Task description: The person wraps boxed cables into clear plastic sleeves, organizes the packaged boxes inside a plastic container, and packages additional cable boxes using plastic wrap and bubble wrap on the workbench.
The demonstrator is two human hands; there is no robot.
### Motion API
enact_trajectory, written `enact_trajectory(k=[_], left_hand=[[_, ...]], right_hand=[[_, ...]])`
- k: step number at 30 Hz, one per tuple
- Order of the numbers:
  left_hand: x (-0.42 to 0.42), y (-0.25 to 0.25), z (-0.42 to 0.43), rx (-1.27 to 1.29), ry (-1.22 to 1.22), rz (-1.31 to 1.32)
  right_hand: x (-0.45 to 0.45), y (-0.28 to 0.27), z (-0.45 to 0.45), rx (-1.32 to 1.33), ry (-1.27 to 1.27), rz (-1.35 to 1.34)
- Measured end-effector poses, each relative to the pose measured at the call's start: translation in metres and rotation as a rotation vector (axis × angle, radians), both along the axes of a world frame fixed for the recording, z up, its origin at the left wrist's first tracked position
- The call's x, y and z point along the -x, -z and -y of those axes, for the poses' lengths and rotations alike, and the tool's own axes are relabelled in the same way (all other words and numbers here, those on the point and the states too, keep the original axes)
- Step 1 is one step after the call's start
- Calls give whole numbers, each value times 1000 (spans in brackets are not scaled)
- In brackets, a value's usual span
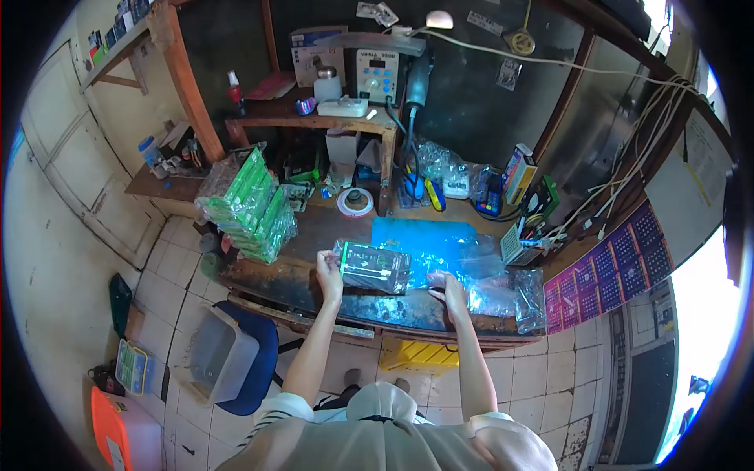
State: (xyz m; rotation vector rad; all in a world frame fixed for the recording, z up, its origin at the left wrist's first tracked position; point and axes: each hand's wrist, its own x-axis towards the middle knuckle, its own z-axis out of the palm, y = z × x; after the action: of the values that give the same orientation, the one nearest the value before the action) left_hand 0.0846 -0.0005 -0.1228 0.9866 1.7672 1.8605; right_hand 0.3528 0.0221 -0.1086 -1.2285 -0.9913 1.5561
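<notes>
Presently, my left hand [329,271] grips the wrapped box [375,268]; right hand [451,297] (closure: cannot tell) meets clear film [488,299]; steady support seems called for.

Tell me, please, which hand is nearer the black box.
Left: the left hand holds the box at its left end; the right hand is past its right end.

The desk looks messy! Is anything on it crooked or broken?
The wrapped green boxes on the left lean askew instead of making a neat pile. The desk itself is scuffed and patchy along its front edge, so it looks worn. I can't make out anything clearly spilled.
</notes>
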Motion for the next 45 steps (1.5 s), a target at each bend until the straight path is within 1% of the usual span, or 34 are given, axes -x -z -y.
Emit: enact_trajectory(k=[1,3,4,5,6,7,9,11,13,14,15,17,18,19,20,21,22,23,24,25,26,27,28,29,31,33,34,35,36,37,38,41,43,45], left_hand=[[0,2,-1,-3,28,-20],[-3,3,-6,14,67,23],[-5,2,-9,21,103,58],[-7,3,-9,31,140,91],[-10,3,-8,48,135,-89],[-8,7,-7,56,145,-89],[-3,11,-12,82,295,-59],[2,12,-16,56,361,-25],[4,-3,-14,131,464,-22],[0,-10,-11,83,344,-247],[-1,-10,-12,81,349,-247],[-2,-11,-13,118,229,-351],[-6,-10,-14,19,200,-256],[-7,-10,-16,17,201,-255],[-7,-10,-18,-13,222,-128],[-7,-12,-18,-42,244,-1],[-6,-5,-24,-85,218,128],[-3,3,-26,-85,219,129],[-2,-3,-24,-77,185,110],[-2,-8,-23,-68,150,91],[-5,-10,-24,-110,127,194],[-4,-13,-24,-112,128,195],[-3,-16,-24,-126,126,343],[-3,-18,-23,-140,124,492],[2,-18,-25,-187,154,516],[3,-21,-26,-242,153,750],[5,-16,-31,-240,92,717],[8,-14,-31,-241,96,718],[11,-17,-29,-256,191,796],[14,-20,-27,-272,285,872],[15,-24,-25,-279,284,872],[22,-35,-30,-274,208,874],[32,-34,-32,-275,149,800],[46,-31,-32,-288,194,784]], right_hand=[[3,5,2,14,1,5],[11,6,-1,-151,-81,207],[14,7,-4,-134,-79,143],[16,6,-5,-124,-71,144],[19,3,-4,-118,-70,169],[21,0,-3,-113,-68,194],[22,-5,-4,-76,-46,170],[22,-5,-7,7,-9,39],[21,5,-8,-27,10,40],[22,10,-9,-32,38,47],[24,8,-8,-38,66,54],[28,5,-7,-47,66,94],[31,-2,-3,-89,73,157],[34,-7,-1,-130,79,220],[27,17,-11,-304,36,390],[29,11,-9,-303,38,391],[31,-1,-5,-205,54,245],[33,-8,-4,-107,70,100],[33,-8,-5,-125,70,176],[34,-8,-5,-125,70,176],[36,-8,-6,-230,47,278],[39,-10,-7,-336,26,380],[46,-35,2,-197,-2,281],[49,-34,2,-200,1,283],[55,-32,0,-441,-24,431],[56,-35,0,-432,-22,450],[58,-37,1,-484,-39,534],[59,-39,3,-535,-57,619],[61,-34,0,-582,-44,637],[59,-30,0,-587,-45,637],[57,-27,-1,-598,-55,651],[63,-44,4,-624,-41,657],[65,-44,4,-640,28,605],[68,-48,6,-646,74,599]])
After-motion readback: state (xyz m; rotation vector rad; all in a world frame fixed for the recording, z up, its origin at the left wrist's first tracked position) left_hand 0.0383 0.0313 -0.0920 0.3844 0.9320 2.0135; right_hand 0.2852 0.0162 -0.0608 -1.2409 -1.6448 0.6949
